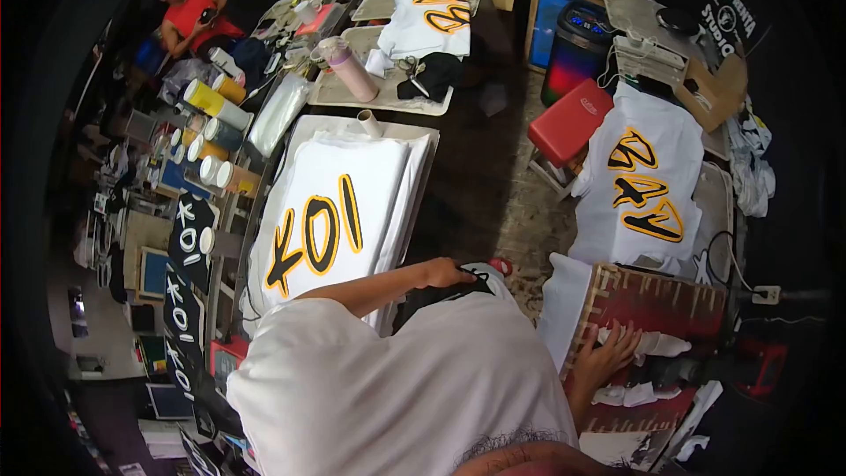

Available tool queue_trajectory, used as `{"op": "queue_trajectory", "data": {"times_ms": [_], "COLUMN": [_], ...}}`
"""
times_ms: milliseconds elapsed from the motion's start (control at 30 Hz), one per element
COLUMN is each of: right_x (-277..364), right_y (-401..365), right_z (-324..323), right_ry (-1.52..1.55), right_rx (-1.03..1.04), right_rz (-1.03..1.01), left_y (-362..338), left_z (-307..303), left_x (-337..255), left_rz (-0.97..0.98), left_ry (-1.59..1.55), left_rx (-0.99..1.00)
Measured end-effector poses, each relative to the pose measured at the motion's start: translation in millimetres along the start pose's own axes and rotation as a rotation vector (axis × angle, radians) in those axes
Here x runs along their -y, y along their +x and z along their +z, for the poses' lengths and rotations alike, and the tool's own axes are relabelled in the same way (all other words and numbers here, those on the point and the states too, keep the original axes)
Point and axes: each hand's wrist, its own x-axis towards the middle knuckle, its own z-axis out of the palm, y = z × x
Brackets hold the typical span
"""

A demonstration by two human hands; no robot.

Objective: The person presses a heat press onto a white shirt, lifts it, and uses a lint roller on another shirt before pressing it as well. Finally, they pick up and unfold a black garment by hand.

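My left hand (445, 273) reaches over my lap with its fingers closed at the edge of a dark piece with white marks (476, 280); what exactly it grips is hard to make out. My right hand (617, 348) lies with fingers spread on a dark red framed panel (679, 300), touching a crumpled white cloth (661, 345). Beyond that panel, a white shirt (595, 198) with orange and black lettering is spread on a board. Left of me, white printed fabric (352, 163) with similar lettering lies stacked on another board.
A red box (571, 122) stands beside a lit speaker (577, 53). A pink tumbler (348, 70) and scissors (412, 70) sit on a far board. Paint jars (216, 106) line the left side. Another person (198, 22) in red is at the back left.
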Motion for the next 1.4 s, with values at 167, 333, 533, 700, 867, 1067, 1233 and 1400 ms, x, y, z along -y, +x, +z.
{"op": "queue_trajectory", "data": {"times_ms": [167, 333, 533, 700, 867, 1067, 1233, 1400], "right_x": [-0.3, -0.8, 1.3, -1.1, -1.8, -7.8, -10.2, -19.1], "right_y": [-3.1, -3.8, -4.3, -5.2, 3.1, -7.7, -13.4, -13.4], "right_z": [-5.6, -2.4, -3.5, -3.5, -0.6, -37.2, -7.6, -18.8], "right_ry": [-0.003, -0.016, -0.023, -0.027, -0.008, 0.086, 0.163, 0.164], "right_rx": [-0.019, -0.017, -0.024, -0.046, -0.063, -0.068, -0.026, -0.039], "right_rz": [-0.014, 0.004, -0.003, -0.01, -0.037, 0.099, 0.126, 0.136], "left_y": [-2.9, -6.8, -3.5, 0.2, 3.6, 73.9, 59.2, 72.8], "left_z": [-1.8, -6.1, -9.6, -11.1, -15.3, 15.9, -19.8, -16.2], "left_x": [4.1, 14.8, 26.6, 32.1, 34.4, 94.8, 84.2, 64.4], "left_rz": [0.027, 0.047, 0.033, 0.035, 0.068, 0.32, 0.325, 0.307], "left_ry": [0.0, 0.016, 0.03, 0.039, 0.04, 0.126, 0.461, 0.441], "left_rx": [0.054, 0.047, 0.046, 0.042, 0.035, 0.027, 0.027, 0.096]}}
